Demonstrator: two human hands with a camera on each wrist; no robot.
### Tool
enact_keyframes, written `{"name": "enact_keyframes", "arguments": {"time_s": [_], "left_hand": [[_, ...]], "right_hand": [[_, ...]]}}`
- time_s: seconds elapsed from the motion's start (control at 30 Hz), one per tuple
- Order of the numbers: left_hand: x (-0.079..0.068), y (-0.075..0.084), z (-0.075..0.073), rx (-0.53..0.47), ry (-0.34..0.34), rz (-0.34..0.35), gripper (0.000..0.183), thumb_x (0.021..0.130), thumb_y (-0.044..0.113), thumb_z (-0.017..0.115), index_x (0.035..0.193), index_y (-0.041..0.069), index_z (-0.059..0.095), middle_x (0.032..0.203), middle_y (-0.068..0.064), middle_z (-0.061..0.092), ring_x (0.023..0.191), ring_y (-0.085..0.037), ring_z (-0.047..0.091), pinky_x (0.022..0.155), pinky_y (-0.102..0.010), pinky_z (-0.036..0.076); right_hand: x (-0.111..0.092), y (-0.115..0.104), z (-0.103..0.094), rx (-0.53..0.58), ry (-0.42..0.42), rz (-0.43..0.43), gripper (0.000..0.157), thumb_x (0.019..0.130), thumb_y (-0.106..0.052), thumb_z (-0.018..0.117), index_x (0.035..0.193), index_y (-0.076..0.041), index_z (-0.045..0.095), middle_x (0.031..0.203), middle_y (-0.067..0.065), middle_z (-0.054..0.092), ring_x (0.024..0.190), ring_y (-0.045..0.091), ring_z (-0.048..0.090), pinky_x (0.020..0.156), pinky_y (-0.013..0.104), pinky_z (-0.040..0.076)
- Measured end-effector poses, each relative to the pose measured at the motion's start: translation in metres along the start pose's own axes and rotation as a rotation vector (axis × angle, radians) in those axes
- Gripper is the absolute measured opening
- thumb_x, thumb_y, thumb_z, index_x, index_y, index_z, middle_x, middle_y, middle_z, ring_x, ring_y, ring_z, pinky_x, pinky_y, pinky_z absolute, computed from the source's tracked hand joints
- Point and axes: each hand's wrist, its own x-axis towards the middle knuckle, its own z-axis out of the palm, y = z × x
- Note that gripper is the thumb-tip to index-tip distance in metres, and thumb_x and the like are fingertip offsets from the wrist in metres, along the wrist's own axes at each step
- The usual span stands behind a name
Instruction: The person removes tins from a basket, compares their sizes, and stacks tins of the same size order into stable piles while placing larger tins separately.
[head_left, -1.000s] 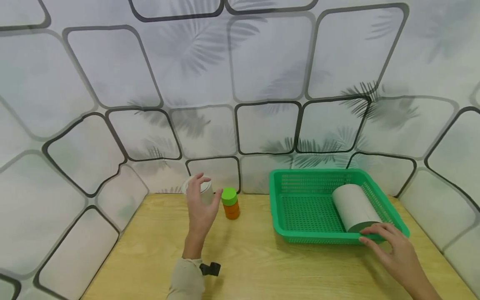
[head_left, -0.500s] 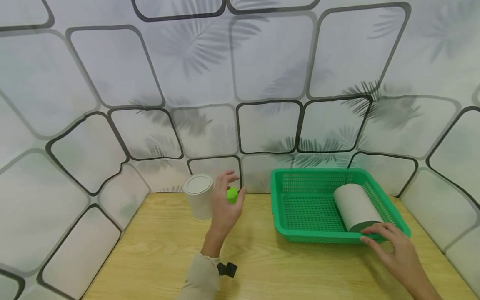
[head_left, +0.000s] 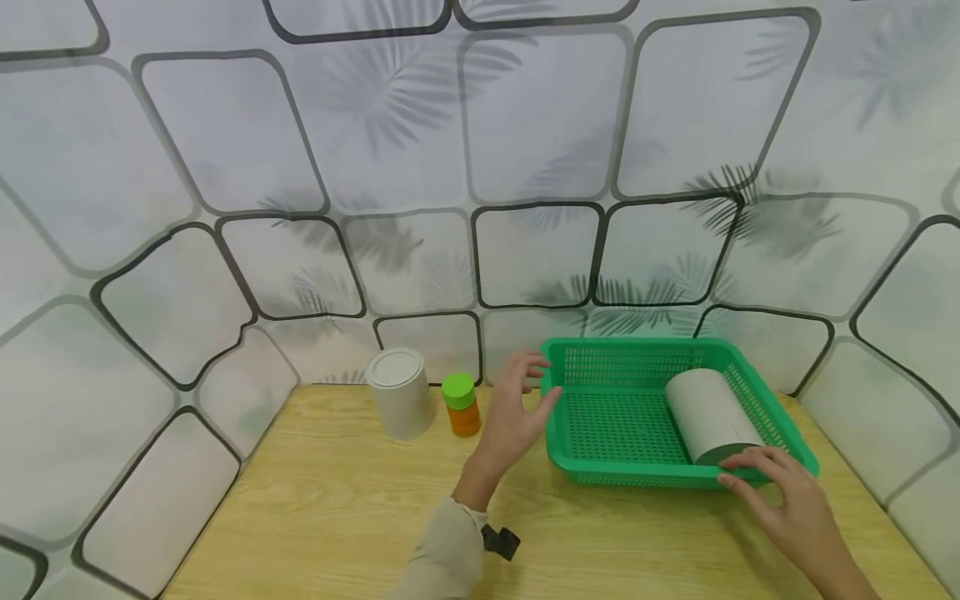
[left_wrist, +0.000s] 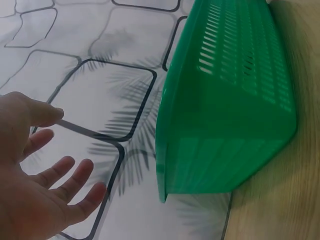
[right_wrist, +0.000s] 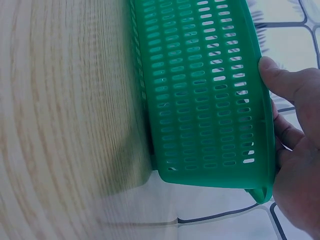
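In the head view a green plastic basket (head_left: 637,473) sits on the table with a white cylinder (head_left: 708,412) lying on its side inside. My right hand (head_left: 787,498) pinches the basket's front rim near its right corner; the right wrist view shows the thumb (right_wrist: 280,79) on the outer side of the rim. Beside the basket's left rim is my left hand (head_left: 512,423), holding nothing. In the left wrist view its fingers are spread and loosely bent, apart from the basket wall (left_wrist: 215,165).
Left of the basket stand a white lidded can (head_left: 401,398) and a small orange jar with a green lid (head_left: 462,408), both upright. A patterned cloth wall (head_left: 420,167) closes off the table's back and sides. The wooden table (head_left: 337,500) extends in front.
My left hand has moved right, from in front of the white can, past the orange jar, to the basket's left rim. The right hand has stayed on the front rim.
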Motion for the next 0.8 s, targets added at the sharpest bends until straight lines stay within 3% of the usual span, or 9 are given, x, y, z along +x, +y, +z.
{"name": "enact_keyframes", "arguments": {"time_s": [0.37, 0.63, 0.8], "left_hand": [[0.005, 0.009, 0.026, -0.066, -0.072, -0.031, 0.032, 0.099, 0.014, 0.070, 0.129, 0.014, 0.057, 0.132, -0.004, 0.056, 0.114, -0.023, 0.061, 0.087, -0.032, 0.054], [0.004, 0.010, 0.049, -0.061, -0.125, -0.040, 0.031, 0.101, 0.018, 0.068, 0.129, 0.011, 0.058, 0.134, -0.005, 0.055, 0.112, -0.022, 0.061, 0.084, -0.028, 0.053], [0.003, 0.015, 0.066, -0.054, -0.173, -0.055, 0.029, 0.101, 0.021, 0.067, 0.129, 0.015, 0.059, 0.132, -0.003, 0.055, 0.111, -0.017, 0.060, 0.081, -0.022, 0.051]], "right_hand": [[0.001, 0.000, -0.001, -0.010, 0.005, -0.007, 0.042, 0.065, 0.016, 0.085, 0.094, -0.013, 0.075, 0.099, -0.005, 0.064, 0.104, -0.010, 0.050, 0.094, 0.004, 0.030], [0.002, -0.001, 0.000, -0.004, 0.001, -0.002, 0.041, 0.065, 0.017, 0.085, 0.093, -0.010, 0.074, 0.098, -0.002, 0.066, 0.102, -0.010, 0.051, 0.094, 0.005, 0.032], [-0.001, -0.001, 0.002, -0.001, 0.003, -0.003, 0.042, 0.064, 0.017, 0.085, 0.094, -0.011, 0.075, 0.097, -0.002, 0.066, 0.101, -0.009, 0.052, 0.094, 0.005, 0.032]]}}
